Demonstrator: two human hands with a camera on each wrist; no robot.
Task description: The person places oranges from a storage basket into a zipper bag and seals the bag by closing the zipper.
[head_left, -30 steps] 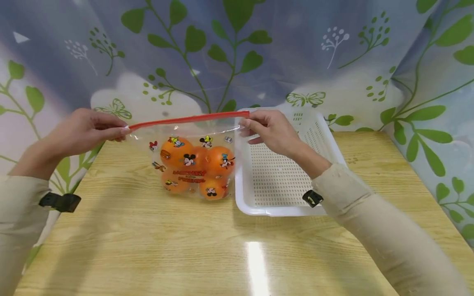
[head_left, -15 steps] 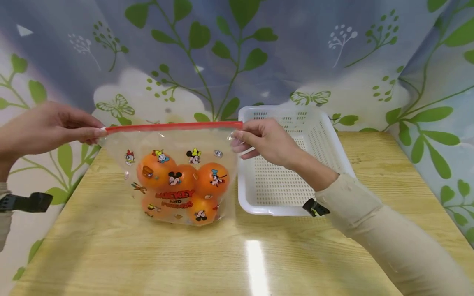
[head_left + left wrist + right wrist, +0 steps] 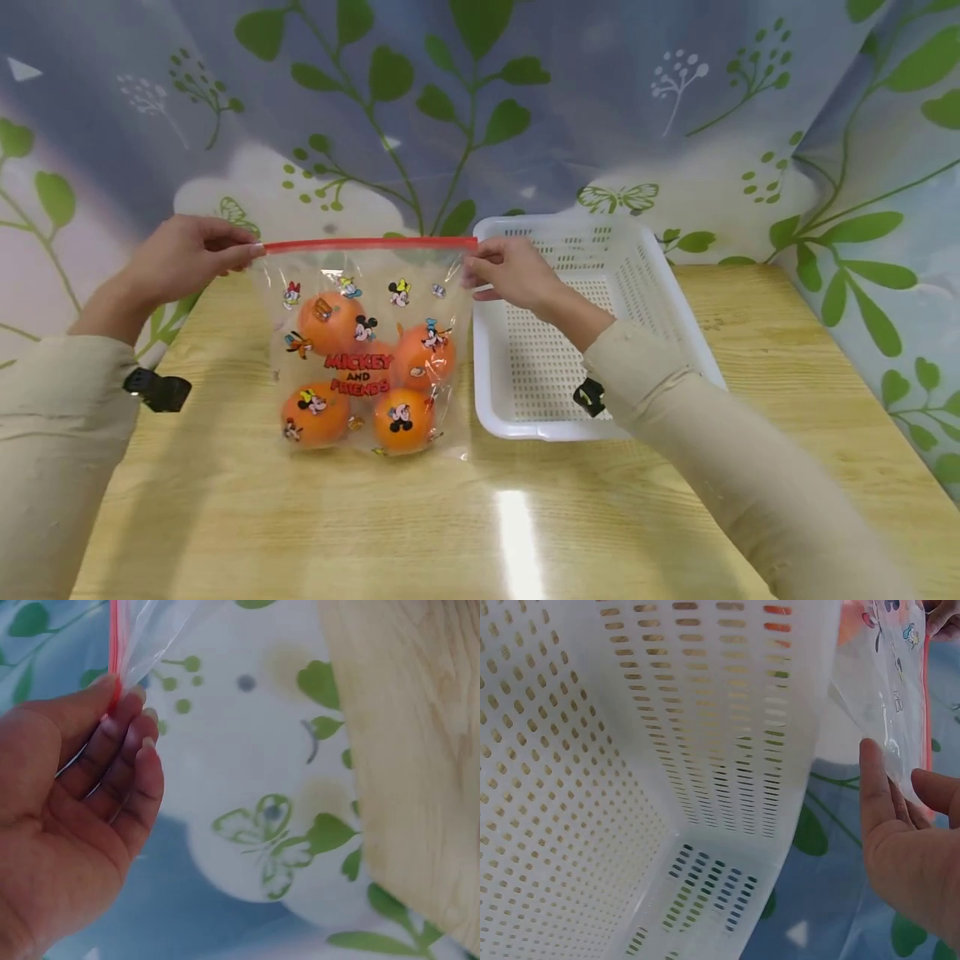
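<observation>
A clear zip bag (image 3: 360, 279) with cartoon prints and a red zip strip hangs upright between my hands in the head view. Several oranges (image 3: 315, 414) show through its plastic. My left hand (image 3: 183, 257) pinches the strip's left end between thumb and fingers; the left wrist view shows the red strip (image 3: 114, 645) running up from the fingertips of that hand (image 3: 82, 772). At the opposite top corner my right hand (image 3: 517, 271) pinches the bag. In the right wrist view, the bag (image 3: 892, 697) reaches the fingers of this hand (image 3: 915, 840). Along its length the strip looks pressed flat.
A white perforated plastic basket (image 3: 487, 400) stands right of the bag, under my right forearm. Beneath everything is a light wooden table (image 3: 360, 533). A leaf-patterned curtain (image 3: 480, 117) rises behind the table and along its sides.
The bag swung nearer and left, then shifted slightly back, and now hangs straighter with the oranges spread apart inside. Both hands keep their pinch on the top corners. The basket stayed put.
</observation>
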